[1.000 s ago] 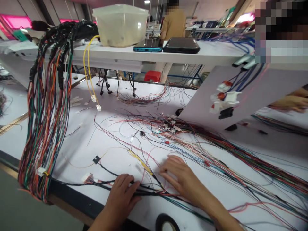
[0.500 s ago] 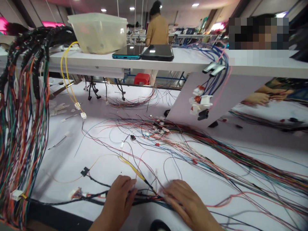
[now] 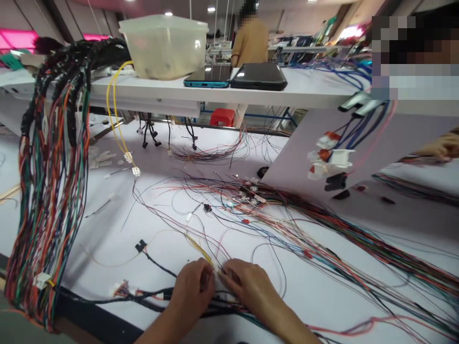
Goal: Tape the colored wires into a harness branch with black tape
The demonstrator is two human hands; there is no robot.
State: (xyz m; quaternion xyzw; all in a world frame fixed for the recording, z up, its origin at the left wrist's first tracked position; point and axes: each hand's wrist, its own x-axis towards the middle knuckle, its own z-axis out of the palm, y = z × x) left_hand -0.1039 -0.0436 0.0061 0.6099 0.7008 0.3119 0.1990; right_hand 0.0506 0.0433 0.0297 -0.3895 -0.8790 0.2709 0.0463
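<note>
My left hand is closed, fingertips pinched beside the yellow wires; what lies between them is hidden. Close by on the right, my right hand pinches thin wire at the end of the yellow bundle, its fingertips almost meeting those of the left. Beneath both hands runs a black-taped wire harness, partly covered by them. A black connector lies to the left on a taped branch. White and orange connectors sit by the harness at lower left.
A thick hanging wire bundle fills the left side. Loose wires stretch across the right. Above, a shelf carries a plastic bin and two phones. Another person's hand is at far right.
My hands have come closer together and lifted slightly off the harness to the yellow wires, fingers now pinched. The camera view has shifted, moving the scene rightward.
</note>
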